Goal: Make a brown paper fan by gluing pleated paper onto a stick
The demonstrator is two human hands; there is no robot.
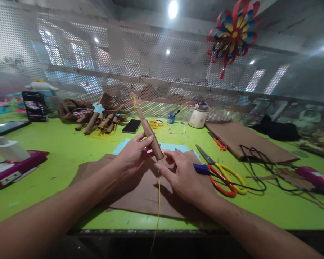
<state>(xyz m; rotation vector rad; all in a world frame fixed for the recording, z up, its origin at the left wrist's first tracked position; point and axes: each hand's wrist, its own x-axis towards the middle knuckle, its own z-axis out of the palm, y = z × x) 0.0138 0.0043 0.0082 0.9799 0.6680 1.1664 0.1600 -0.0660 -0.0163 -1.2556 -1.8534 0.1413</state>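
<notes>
My left hand is closed around a brown rolled paper tube, holding it tilted with a yellow string at its top end. A yellow string hangs from the tube's lower end down past the table edge. My right hand pinches that string just below the tube, fingers pressed together. Both hands hover over a brown paper sheet lying on the green table. A light blue sheet pokes out from under the brown one.
Red-and-yellow scissors lie right of my right hand, a black cord beside them. A pile of rolled brown tubes, a phone, a glue pot, a white jar and more brown paper lie behind.
</notes>
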